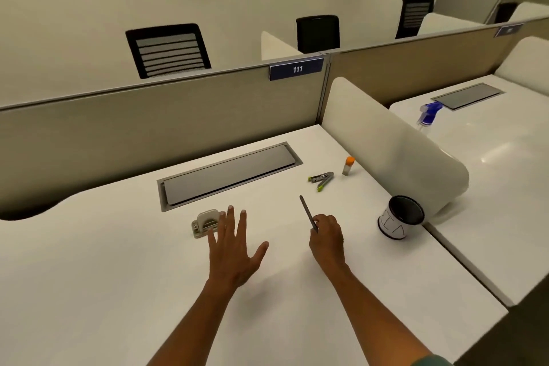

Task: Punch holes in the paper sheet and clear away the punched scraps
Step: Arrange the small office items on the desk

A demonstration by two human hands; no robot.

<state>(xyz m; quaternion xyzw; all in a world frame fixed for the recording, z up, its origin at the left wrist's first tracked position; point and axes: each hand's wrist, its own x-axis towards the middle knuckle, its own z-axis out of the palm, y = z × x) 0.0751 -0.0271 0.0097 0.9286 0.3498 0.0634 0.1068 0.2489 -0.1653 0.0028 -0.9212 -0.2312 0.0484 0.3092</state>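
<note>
— Grip check: my right hand point(326, 236) pinches a pen point(308, 213); my left hand point(234, 249) is spread, holding nothing, beside the hole punch point(205, 222) on the counter point(118, 276).
— And the paper?
— I can't see it; I'd park the pen first.

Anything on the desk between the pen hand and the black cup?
Nothing: in the head view, bare white desk runs from the right hand, which holds the pen, to the black cup.
</note>
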